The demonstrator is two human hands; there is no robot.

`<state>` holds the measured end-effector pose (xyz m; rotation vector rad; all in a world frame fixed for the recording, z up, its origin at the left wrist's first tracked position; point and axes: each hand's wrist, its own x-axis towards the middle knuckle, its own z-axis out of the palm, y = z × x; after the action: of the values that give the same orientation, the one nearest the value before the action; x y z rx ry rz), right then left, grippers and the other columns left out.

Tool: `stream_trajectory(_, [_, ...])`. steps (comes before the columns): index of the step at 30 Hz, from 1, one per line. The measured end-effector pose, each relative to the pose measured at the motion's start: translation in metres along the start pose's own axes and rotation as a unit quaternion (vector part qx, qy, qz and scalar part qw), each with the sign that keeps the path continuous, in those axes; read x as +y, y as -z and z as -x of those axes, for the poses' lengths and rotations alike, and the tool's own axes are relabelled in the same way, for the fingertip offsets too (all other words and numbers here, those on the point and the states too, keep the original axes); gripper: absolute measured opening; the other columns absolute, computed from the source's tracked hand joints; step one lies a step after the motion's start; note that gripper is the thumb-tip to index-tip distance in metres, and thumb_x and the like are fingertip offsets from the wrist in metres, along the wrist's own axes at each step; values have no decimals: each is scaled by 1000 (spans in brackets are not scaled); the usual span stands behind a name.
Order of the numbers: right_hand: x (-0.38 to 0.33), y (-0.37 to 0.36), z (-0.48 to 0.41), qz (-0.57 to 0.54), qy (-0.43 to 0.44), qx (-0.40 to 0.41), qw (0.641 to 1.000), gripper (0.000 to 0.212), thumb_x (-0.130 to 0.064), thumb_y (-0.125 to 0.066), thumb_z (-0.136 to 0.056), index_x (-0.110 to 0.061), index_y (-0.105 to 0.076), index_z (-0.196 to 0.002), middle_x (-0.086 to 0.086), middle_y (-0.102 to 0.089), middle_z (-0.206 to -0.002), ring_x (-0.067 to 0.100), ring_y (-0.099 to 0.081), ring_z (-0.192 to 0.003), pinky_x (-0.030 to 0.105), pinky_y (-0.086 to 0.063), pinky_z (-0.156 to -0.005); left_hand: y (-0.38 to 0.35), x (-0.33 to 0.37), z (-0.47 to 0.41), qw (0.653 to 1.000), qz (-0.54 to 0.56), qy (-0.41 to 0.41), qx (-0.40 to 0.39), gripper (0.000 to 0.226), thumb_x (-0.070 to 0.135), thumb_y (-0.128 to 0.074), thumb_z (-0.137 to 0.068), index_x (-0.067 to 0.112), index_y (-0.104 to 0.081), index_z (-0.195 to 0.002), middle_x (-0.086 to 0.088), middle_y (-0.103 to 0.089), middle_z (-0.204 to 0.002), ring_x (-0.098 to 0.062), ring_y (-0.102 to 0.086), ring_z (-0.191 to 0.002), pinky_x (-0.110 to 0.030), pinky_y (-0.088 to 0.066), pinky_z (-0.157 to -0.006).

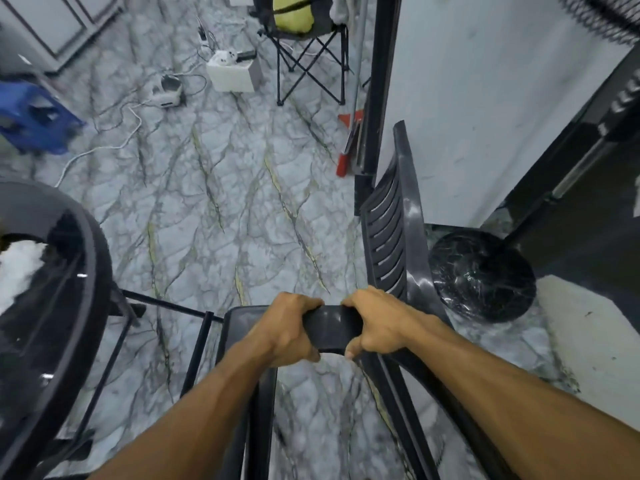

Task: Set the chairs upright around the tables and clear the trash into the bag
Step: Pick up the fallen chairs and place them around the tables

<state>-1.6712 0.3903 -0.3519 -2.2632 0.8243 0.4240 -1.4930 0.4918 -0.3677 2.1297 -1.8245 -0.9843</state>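
Both hands grip a black plastic chair (388, 237) on a marble-patterned floor (225, 202). We see the left hand (287, 329) and right hand (377, 323) side by side. Their fingers curl over a dark bar of the chair and the thumbs tuck beneath it. The chair is tilted rather than upright: its slatted panel stands on edge just right of the hands, rising towards a black post (381, 81) and a white wall (485, 98). Its legs run down out of view between the forearms. We cannot tell which part of the chair the bar belongs to.

At left is a round table (102, 261) with a dark rim and a glossy top. A white heap (17, 268) lies on it, too blurred for us to identify. The table's thin black legs reach close to the chair.

A round black base (481, 275) sits on the floor just beyond the slatted panel. A red broom (348, 140) leans by the post. Farther back stands a folding chair (311, 60) with something yellow (292, 12) on its seat. A white box (232, 74) sits beside it, and cables (114, 133) trail across the floor. A blue stool (34, 116) is at far left, well apart from the hands.
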Motion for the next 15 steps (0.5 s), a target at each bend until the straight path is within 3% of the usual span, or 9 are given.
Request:
stream_trajectory(6, [-72, 17, 54, 42, -11, 75, 996, 54, -52, -90, -54, -25, -59, -89, -7, -62, -83, 17, -63, -76, 39, -56, -68, 36, 11, 68, 991, -22, -76, 106, 43, 35, -79, -46, 25, -63, -85, 12, -60, -72, -6, -54, -68, -28, -47, -59])
stream_trajectory(9, [-102, 4, 93, 59, -2, 156, 986, 53, -51, -88, -54, -30, -58, -92, -9, -64, -90, 16, -63, -83, 36, -54, -72, 29, 14, 114, 965, -73, -146, 205, 44, 35, -70, -55, 17, -62, -95, 7, -60, -83, -13, -48, -81, -25, -36, -76])
stream_trajectory(13, [-118, -71, 127, 117, 35, 289, 949, 73, -39, -95, -39, -19, -67, -104, -3, -72, -101, 19, -67, -90, 33, -55, -79, -24, -7, 165, 918, -152, -225, 289, 55, 34, -71, -68, 5, -64, -113, -4, -63, -106, -24, -53, -93, -38, -38, -91])
stream_trajectory(15, [-113, -124, 121, 145, 17, 282, 948, 79, -35, -97, -38, -13, -69, -108, 2, -72, -105, 20, -70, -96, 36, -57, -83, -61, -28, 178, 930, -170, -208, 249, 59, 31, -79, -65, 7, -62, -116, -4, -63, -110, -23, -54, -99, -37, -38, -93])
